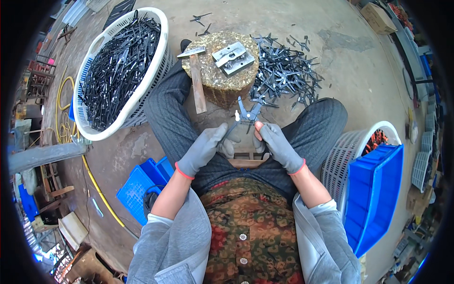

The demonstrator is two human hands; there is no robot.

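Both of my hands wear grey gloves with red cuffs and hold a blue-grey spring clamp between my knees. My left hand pinches its dark left leg. On the other side, my right hand is closed at the clamp's right side, with a bare fingertip showing through the glove. Its two blue prongs point away from me, and a small white piece shows on its left. Just beyond stands a round, speckled block bearing a metal jig and a hammer, whose wooden handle overhangs the near edge.
Similar clamps lie heaped on the floor right of the block. A white basket full of black parts stands left. Right are another white basket and a blue crate. A blue bin and yellow hose lie left.
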